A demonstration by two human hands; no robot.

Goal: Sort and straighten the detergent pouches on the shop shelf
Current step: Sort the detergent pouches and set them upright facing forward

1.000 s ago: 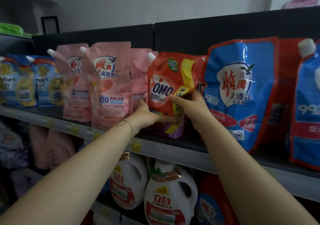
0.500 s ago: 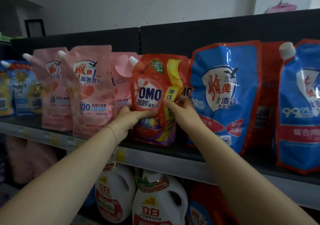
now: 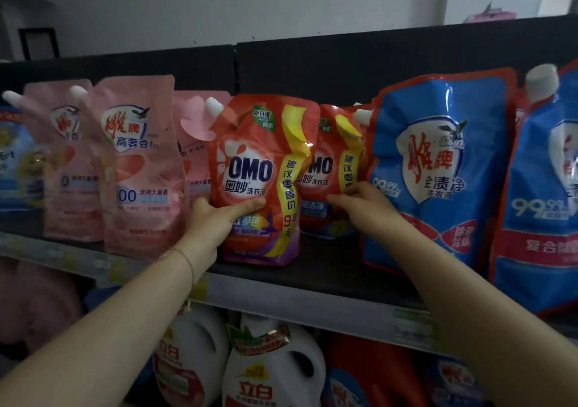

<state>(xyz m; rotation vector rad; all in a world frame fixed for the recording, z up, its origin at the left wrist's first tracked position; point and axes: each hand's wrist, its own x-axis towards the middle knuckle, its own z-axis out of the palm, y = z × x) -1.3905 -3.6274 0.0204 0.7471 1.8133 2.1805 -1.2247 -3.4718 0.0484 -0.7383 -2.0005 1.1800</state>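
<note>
— What does the shelf (image 3: 312, 300) hold?

— Spouted pouches standing in a row, all capped, so what is inside them does not show. From the left: pink pouches (image 3: 140, 168), two red ones marked OMO, then a large blue pouch (image 3: 438, 168) with another blue pouch (image 3: 544, 203) at the far right. On the level below stand white jugs (image 3: 272, 372) with handles.

— And the hands?

— The left hand (image 3: 219, 222) has its grip on the front OMO pouch (image 3: 259, 162). The thumb lies across the lower face and the fingers go round the left edge, out of sight. That pouch stands upright near the shelf's front edge, just beside the pink ones. The right hand (image 3: 366, 206) touches the lower right of the second OMO pouch (image 3: 331, 168), which stands further back, between the front one and the large blue pouch. I cannot tell whether that grip pinches the edge or only presses on it.

— What is different from half a second ago?

— Then the second OMO pouch was almost hidden, with only a sliver showing past the front one's right edge. Now the two have come apart sideways, and the rear pouch shows most of its logo and its yellow band. The right hand was at the front pouch's right edge and is now on the rear pouch. The left hand's hold is much the same.
</note>
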